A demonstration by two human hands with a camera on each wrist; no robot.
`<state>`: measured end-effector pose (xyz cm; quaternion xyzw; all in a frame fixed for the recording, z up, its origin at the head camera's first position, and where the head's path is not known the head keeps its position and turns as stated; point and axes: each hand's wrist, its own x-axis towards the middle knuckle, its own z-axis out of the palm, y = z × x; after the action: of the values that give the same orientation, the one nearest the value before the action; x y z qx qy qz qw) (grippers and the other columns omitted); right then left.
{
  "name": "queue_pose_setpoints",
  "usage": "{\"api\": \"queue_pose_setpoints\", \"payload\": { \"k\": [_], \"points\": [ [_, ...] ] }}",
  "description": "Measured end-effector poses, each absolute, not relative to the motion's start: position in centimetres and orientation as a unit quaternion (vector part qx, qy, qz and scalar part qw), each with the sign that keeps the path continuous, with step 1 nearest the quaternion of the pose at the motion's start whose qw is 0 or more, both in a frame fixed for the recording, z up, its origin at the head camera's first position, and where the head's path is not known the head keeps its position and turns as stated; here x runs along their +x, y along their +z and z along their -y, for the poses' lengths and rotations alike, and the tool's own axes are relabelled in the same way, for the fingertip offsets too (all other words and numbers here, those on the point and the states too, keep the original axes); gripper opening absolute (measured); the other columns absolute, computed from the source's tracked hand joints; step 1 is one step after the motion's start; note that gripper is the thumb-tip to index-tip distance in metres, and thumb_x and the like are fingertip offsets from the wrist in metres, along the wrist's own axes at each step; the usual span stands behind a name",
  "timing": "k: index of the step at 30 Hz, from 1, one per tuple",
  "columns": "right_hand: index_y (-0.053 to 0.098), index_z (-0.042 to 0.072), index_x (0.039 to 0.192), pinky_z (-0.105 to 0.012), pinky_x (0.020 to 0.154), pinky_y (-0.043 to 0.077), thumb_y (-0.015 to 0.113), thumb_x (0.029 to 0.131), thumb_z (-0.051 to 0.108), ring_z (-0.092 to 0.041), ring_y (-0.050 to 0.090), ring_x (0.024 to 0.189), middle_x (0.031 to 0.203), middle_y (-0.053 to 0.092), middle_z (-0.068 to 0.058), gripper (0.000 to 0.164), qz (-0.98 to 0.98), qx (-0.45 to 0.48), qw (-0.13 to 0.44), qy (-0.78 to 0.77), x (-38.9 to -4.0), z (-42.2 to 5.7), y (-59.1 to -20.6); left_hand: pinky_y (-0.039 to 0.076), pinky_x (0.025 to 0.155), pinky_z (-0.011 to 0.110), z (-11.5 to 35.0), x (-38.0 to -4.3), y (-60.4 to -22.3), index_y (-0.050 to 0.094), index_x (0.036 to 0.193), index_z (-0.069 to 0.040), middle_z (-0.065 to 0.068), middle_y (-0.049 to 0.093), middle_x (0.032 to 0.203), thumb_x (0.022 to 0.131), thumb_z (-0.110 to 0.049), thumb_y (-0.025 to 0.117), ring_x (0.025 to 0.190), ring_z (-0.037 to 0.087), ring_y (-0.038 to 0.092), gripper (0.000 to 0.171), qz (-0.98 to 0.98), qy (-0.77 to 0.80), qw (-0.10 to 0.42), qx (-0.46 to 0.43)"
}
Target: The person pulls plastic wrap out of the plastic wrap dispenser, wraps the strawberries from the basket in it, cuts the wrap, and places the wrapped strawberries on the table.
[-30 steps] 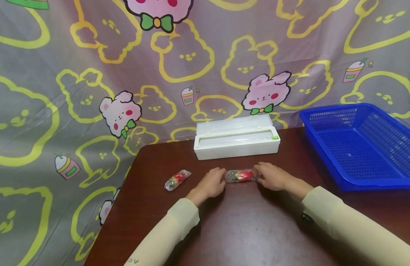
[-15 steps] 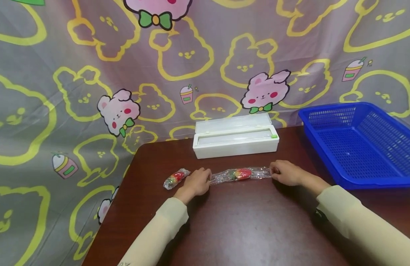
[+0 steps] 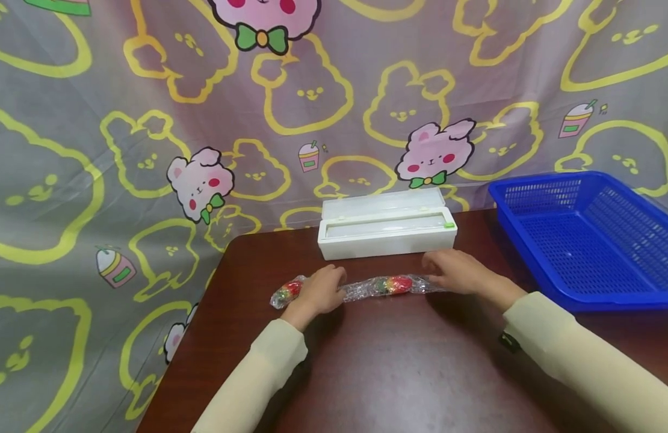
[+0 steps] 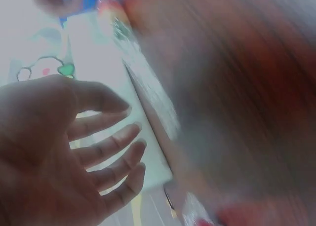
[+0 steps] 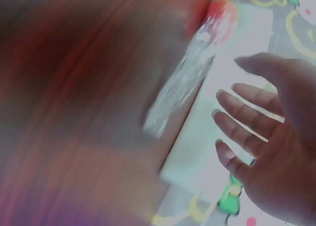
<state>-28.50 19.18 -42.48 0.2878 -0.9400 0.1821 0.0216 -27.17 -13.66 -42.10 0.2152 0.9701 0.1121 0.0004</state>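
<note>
A red, yellow and green strawberry-shaped piece (image 3: 396,284) lies on the table in clear plastic wrap (image 5: 180,88), whose loose ends stretch out on both sides. My left hand (image 3: 323,290) hovers by the left end of the wrap; in the left wrist view its fingers (image 4: 116,147) are apart and hold nothing. By the other end, my right hand (image 3: 458,272) is spread too, with a gap between its fingers (image 5: 242,117) and the wrap in the right wrist view. Left of my left hand sits another wrapped strawberry-shaped piece (image 3: 286,293), partly covered by that hand.
Behind the hands stands a long white box (image 3: 388,245), its lid raised, with a small green part (image 3: 449,225) on its edge. A blue plastic basket (image 3: 529,258) is at the right. A cartoon-print curtain (image 3: 334,90) hangs behind the brown table (image 3: 399,361).
Both hands moved apart, drawing out the wrap's ends beside the strawberry-shaped piece. Since half a second ago the fingers have let go, and the right hand has shifted slightly up and inward.
</note>
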Motion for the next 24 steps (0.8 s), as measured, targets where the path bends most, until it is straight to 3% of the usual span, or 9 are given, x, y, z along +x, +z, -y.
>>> {"api": "queue_pose_setpoints", "payload": {
  "k": [4,8,11,18,24],
  "points": [
    [0.067,0.003,0.121,-0.052,0.086,0.053,0.081,0.085,0.024,-0.027,0.065,0.098,0.110,0.069,-0.010,0.044,0.932,0.333,0.019,0.144,-28.8,-16.4,-42.6,0.055,0.078,0.044,11.9,-27.1,-42.0,0.067,0.122,-0.008,0.006,0.062,0.109,0.087,-0.020,0.076,0.099,0.024,0.063,0.038,-0.964,0.119,0.030,0.234],
    [0.063,0.002,0.132,-0.056,0.092,0.050,0.083,0.084,0.031,-0.033,0.062,0.112,0.121,0.066,-0.015,0.060,0.931,0.349,0.006,0.110,-28.9,-14.0,-43.0,0.055,0.080,0.043,10.4,-27.2,-42.3,0.064,0.132,-0.011,0.005,0.060,0.116,0.084,-0.025,0.081,0.103,0.022,0.062,0.053,-0.963,0.117,0.050,0.237],
    [0.065,0.004,0.127,-0.057,0.090,0.049,0.085,0.081,0.030,-0.031,0.063,0.109,0.116,0.066,-0.012,0.057,0.934,0.348,0.011,0.087,-29.2,-12.8,-43.3,0.054,0.080,0.042,9.7,-27.5,-42.5,0.062,0.134,-0.012,0.005,0.059,0.118,0.081,-0.025,0.083,0.102,0.022,0.062,0.059,-0.963,0.117,0.049,0.237],
    [0.069,0.013,0.098,-0.047,0.076,0.047,0.089,0.076,0.023,-0.024,0.064,0.088,0.092,0.063,-0.002,0.032,0.934,0.349,0.024,0.068,-29.1,-11.9,-43.3,0.055,0.084,0.045,9.4,-27.8,-42.8,0.058,0.138,-0.010,0.008,0.060,0.122,0.079,-0.024,0.087,0.109,0.024,0.062,0.067,-0.966,0.116,0.058,0.222],
    [0.067,0.013,0.092,-0.043,0.073,0.044,0.091,0.073,0.026,-0.023,0.063,0.084,0.087,0.059,-0.001,0.034,0.920,0.377,0.102,0.038,-27.9,-11.9,-43.2,0.053,0.093,0.051,9.5,-27.8,-42.8,0.050,0.147,-0.011,0.012,0.059,0.137,0.078,-0.023,0.089,0.121,0.031,0.060,0.081,-0.966,0.126,0.058,0.217]
  ]
}}
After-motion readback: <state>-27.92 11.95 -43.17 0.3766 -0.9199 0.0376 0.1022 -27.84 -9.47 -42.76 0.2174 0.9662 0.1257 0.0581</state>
